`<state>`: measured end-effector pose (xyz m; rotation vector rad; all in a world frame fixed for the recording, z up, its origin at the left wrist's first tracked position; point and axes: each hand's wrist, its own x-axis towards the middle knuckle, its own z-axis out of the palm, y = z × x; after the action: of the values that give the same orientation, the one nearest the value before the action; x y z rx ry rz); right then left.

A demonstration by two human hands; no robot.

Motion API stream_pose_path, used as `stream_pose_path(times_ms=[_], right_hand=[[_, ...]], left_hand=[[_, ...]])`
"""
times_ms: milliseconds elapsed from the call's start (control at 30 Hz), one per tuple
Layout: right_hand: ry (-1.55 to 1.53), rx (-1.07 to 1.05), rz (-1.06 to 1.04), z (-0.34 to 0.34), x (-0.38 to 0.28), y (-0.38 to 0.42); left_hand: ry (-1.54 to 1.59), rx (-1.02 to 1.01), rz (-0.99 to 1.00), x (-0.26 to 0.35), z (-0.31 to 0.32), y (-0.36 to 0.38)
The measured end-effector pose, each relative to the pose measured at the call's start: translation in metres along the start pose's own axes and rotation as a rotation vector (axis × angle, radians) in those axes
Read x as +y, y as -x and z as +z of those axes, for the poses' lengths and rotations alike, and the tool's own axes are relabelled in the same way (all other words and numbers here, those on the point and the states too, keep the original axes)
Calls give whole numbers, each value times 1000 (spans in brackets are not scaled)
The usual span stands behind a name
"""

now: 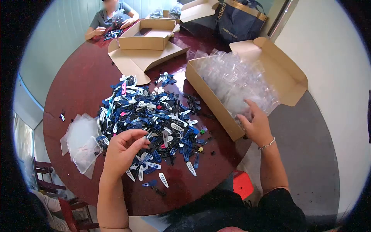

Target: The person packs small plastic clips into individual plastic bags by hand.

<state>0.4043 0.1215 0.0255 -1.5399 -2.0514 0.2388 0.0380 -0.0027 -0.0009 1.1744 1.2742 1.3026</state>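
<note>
A large pile of snap hair clips (145, 112) in blue, white and black lies on the round table. At its near left edge, my left hand (123, 149) is closed, with thumb and index fingertips together. Whether a clip is between them or just behind cannot be made out. My right hand (256, 124) reaches over the near side of an open cardboard box, thumb and fingers apart, above clear plastic bags (235, 83). Those bags fill the cardboard box (210, 98). More flat clear bags (81, 135) lie left of the pile.
Across the dark red table (73, 89) sits another person (110, 19) with a small heap of clips (113, 34). Another open cardboard box (143, 41) stands toward the back. Behind it are a dark tote bag (239, 23) and filled bags. A red stool (242, 185) is below the table's edge.
</note>
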Motion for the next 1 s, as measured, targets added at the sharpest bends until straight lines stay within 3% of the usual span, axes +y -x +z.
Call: stream_pose_path(times_ms=[67,233,267,333,367,433,567,633,733,867,933,1000], right_hand=[[-133,-61,18,-2,5,-9],[100,-365,-168,-6,34,-54],[99,-362,-167,-5,35,-60],[171,-251,-445,-2,34,-68],[170,-250,-443,-1,33,-70],[305,-65,-615,1,30,-73],[368,-143,-561,3,32,-67],[315,-295,-340,-1,29,-63],[198,-359,-166,-10,25,-58],[320,-253,-199,-23,34,-68],[396,-83,-292,-27,34,-72],[362,-124,-344,-22,37,-71]], left_hand=[[-18,6,4,-1,0,0],[-30,13,-1,-2,0,-1],[-38,14,-9,-2,-1,-2],[-48,11,-17,-3,-1,-2],[-49,10,-11,-4,0,-1],[-51,9,-6,-4,0,-1],[-67,2,-28,-2,-1,0],[-63,-11,-48,-3,-2,0],[-61,-26,-59,-6,-2,0],[-77,-19,-44,-5,1,0],[-99,-4,-52,-3,3,1],[-122,15,-31,-2,4,2]])
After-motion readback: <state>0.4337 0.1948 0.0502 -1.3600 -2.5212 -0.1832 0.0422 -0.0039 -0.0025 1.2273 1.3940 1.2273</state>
